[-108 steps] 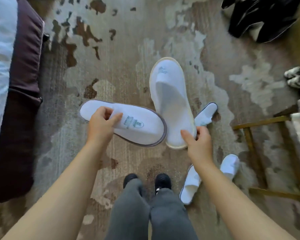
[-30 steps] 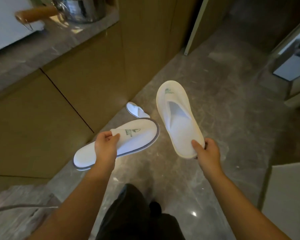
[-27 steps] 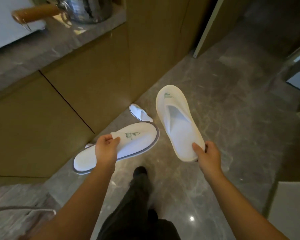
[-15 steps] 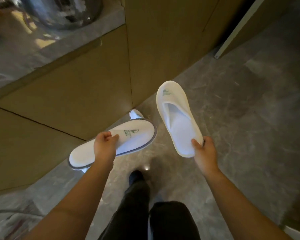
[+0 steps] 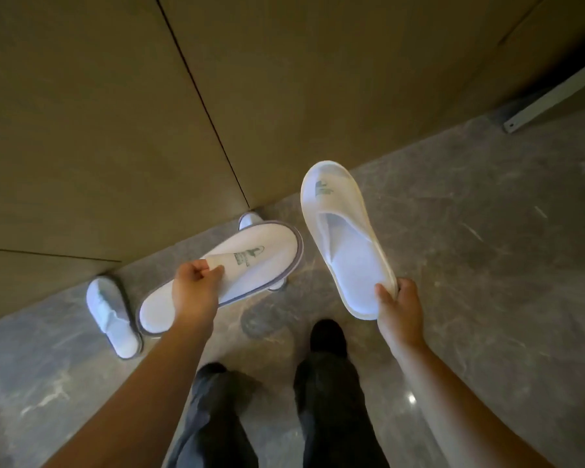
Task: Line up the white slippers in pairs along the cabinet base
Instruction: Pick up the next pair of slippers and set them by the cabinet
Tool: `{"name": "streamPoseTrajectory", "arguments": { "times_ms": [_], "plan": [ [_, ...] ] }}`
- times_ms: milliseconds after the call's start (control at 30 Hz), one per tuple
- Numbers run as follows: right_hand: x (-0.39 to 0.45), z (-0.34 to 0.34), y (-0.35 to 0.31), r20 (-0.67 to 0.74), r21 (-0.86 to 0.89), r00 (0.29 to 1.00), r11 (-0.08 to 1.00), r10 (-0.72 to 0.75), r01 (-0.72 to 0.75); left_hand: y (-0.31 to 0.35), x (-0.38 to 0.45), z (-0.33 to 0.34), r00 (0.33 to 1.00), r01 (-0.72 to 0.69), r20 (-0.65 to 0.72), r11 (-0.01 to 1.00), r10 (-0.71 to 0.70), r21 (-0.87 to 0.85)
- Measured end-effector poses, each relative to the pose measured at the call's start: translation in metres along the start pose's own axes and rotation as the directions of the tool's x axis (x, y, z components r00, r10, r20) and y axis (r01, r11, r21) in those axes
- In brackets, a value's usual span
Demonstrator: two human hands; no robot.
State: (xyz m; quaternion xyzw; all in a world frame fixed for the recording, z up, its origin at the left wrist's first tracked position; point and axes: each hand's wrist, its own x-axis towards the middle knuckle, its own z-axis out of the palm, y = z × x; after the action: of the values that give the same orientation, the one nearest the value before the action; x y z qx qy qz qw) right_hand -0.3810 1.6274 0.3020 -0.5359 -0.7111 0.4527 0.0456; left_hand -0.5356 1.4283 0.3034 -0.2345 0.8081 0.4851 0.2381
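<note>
Left hand (image 5: 193, 292): grasping grey-trimmed slipper (image 5: 237, 265), toe at 2 o'clock.
Right hand (image 5: 399, 305): pinching cream-trimmed slipper (image 5: 345, 238) heel, toe at 11 o'clock.

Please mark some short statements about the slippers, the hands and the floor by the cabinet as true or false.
1. The left hand grips a grey-trimmed slipper. True.
2. The right hand is empty. False: it holds the cream-edged slipper by its heel end.
3. A white slipper lies on the stone floor near the cabinet base. True.
4. The two held slippers are pressed sole to sole. False: they are held apart, one in each hand.
5. Both held slippers carry a green logo. True.
</note>
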Motion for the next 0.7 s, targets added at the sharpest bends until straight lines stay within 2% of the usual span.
{"name": "streamPoseTrajectory", "arguments": {
  "times_ms": [267, 433, 600, 700],
  "plan": [
    [0.124, 0.064, 0.11, 0.059, -0.067, 0.998, 0.998, -0.017, 0.021, -0.09, 0.084, 0.121, 0.997, 0.041, -0.06, 0.988, -0.05, -0.146],
    [0.205, 0.123, 0.191, 0.009, -0.087, 0.998, 0.994, -0.06, 0.06, -0.161, 0.15, 0.184, 0.999, -0.002, -0.053, 0.976, -0.009, -0.216],
    [0.278, 0.169, 0.266, -0.06, -0.079, 0.997, 0.995, -0.058, 0.054, -0.209, 0.208, 0.213, 0.997, -0.072, -0.04, 0.976, 0.065, -0.205],
    [0.309, 0.194, 0.288, -0.082, -0.061, 0.994, 0.996, -0.069, 0.064, -0.219, 0.235, 0.221, 0.994, -0.106, -0.03, 0.974, 0.102, -0.201]
  ]
}}
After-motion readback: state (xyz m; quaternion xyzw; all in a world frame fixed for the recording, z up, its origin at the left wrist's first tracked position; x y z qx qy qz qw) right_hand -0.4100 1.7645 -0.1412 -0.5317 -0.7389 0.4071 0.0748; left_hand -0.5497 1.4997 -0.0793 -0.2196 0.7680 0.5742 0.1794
